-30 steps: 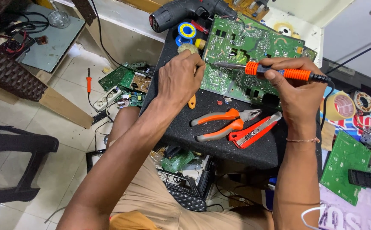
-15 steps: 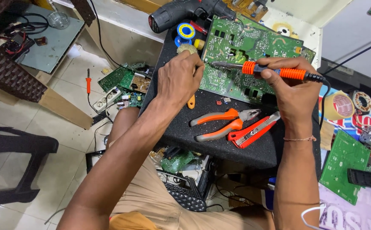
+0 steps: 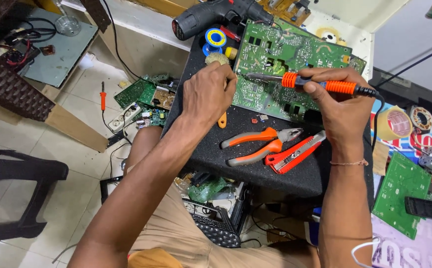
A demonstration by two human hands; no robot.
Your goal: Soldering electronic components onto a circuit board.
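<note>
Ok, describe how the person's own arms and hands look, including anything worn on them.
Both forearms are bare, with no sleeves in view. The left hand wears no glove, ring or band that shows. The right hand is also ungloved; a thin beaded bracelet circles its wrist. No watch or markings are visible on either arm.

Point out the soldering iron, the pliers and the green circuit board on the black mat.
soldering iron (image 3: 319, 84): head view, orange grip.
pliers (image 3: 255, 144): head view, orange handles.
green circuit board (image 3: 275, 54): head view, bare middle of board.

The soldering iron (image 3: 320, 83) in the right hand (image 3: 342, 106) has risen slightly and levelled, its tip shifted left over the green circuit board (image 3: 295, 59).
</note>
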